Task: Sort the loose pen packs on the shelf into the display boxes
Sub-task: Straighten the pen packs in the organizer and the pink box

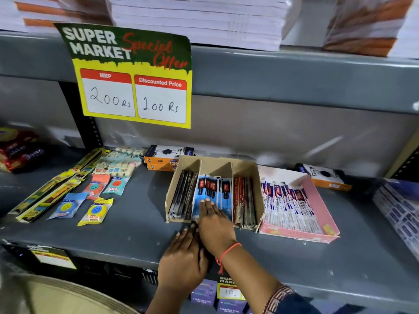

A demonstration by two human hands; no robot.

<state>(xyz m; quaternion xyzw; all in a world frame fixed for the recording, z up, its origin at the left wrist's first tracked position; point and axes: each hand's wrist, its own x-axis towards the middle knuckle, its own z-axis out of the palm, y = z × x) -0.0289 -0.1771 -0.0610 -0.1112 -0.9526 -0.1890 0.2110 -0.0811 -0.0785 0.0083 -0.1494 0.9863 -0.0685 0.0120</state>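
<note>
Right hand: I see my right hand (214, 225) stretched flat, palm down, fingers (207, 206) straight and loosely spread, lying on the blue pen packs (213, 193). It grips nothing; the fingertips only press on the packs.

Left hand: my left hand (182, 261) lies flat just behind and to the left of the right one, at the front lip of the cardboard display box (249, 168). Its fingers are straight and held together; a dark thing seems to be under its edge, and I cannot tell whether it holds anything.

Wrist: a red thread (226, 251) circles the right wrist, just behind the pressing hand.

Blue pen packs: in the middle compartment of the cardboard box, directly under my right fingertips, standing in a row.

Dark pen packs (182, 196): in the compartment just left of my right fingers.

Red pen packs (243, 200): in the compartment just right of my right hand.

Pink display box (317, 200): beyond the cardboard box, to the right of both hands, filled with white and blue packs (288, 200).

Shelf (136, 227): grey, under both hands.

Price sign (133, 75): well above and left of my hands, reading 200 Rs and 100 Rs.

Loose small packets (96, 211): well to the left of my left hand.
</note>
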